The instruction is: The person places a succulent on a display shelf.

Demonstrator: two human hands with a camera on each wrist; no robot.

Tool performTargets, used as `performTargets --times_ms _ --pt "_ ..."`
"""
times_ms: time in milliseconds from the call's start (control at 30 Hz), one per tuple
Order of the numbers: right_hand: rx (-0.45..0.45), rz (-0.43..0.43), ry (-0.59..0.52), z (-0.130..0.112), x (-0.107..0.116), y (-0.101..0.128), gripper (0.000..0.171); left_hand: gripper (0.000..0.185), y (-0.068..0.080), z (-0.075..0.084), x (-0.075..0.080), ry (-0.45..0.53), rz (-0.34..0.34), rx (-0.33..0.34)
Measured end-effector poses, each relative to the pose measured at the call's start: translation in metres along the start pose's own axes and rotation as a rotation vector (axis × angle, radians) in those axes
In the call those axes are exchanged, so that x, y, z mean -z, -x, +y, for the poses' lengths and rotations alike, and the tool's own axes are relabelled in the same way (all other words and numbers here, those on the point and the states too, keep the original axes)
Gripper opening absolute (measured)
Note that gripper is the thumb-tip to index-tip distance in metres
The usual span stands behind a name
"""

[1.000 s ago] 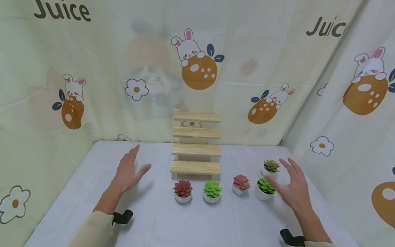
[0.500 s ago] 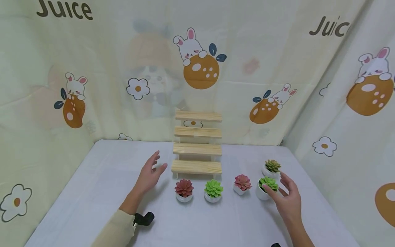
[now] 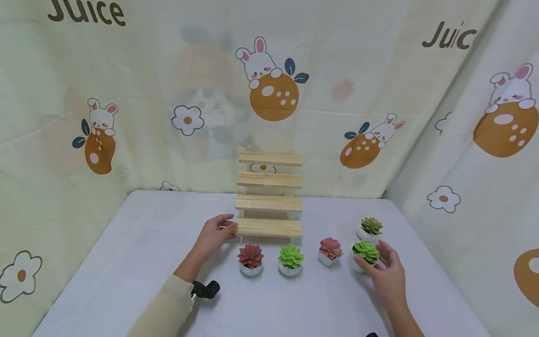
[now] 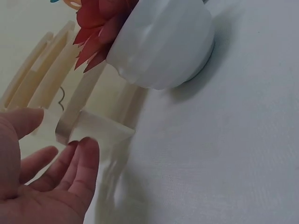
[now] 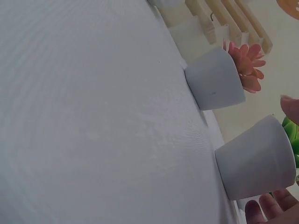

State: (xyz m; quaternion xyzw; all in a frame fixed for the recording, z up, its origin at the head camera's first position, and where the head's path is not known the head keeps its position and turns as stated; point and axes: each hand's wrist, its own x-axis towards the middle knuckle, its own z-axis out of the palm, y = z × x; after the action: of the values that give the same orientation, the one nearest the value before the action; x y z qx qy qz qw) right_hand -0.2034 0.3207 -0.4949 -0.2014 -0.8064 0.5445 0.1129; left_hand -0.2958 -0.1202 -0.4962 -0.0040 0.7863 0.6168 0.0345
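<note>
Right hand is curled around the bright green succulent pot: fingers wrap the near and right side of the little white pot, thumb up by the leaves. It's a loose cup, not a tight squeeze, and the pot sits on the table. In the right wrist view the pot's white wall sits just above the fingertips, touching or very nearly; I honestly can't tell how much pressure is on it.

Left hand is at the left end of the bottom step of the wooden stand. Fingers are bent a bit with the tips right at the plank's end, thumb above it. In the left wrist view the hand is partly spread, with the stand's clear foot just past the fingertips, so it looks more like touching than a proper hold.

Around the right hand's grip: an olive-green succulent just behind it, a pink one in a white pot just to its left, then another green one further left. The dark red succulent is just in front of the left hand, near its fingertips.
</note>
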Motion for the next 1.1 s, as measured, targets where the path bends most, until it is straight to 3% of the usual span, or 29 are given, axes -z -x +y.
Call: performTargets --times_ms 300,533,833,1100 --pt "-0.013 -0.029 -0.034 0.008 -0.002 -0.002 0.099 0.042 -0.007 0.002 -0.001 0.079 -0.047 0.032" --pt "-0.034 -0.054 0.073 0.012 -0.002 -0.006 0.101 0.041 -0.013 -0.001 0.001 0.076 -0.068 0.045" --pt "-0.003 -0.092 0.159 0.012 0.001 -0.006 0.101 0.04 -0.015 -0.005 0.001 0.158 -0.076 0.047" --pt "0.043 -0.094 0.153 0.013 0.002 -0.006 0.098 0.038 -0.016 -0.006 0.001 0.154 -0.07 0.036"
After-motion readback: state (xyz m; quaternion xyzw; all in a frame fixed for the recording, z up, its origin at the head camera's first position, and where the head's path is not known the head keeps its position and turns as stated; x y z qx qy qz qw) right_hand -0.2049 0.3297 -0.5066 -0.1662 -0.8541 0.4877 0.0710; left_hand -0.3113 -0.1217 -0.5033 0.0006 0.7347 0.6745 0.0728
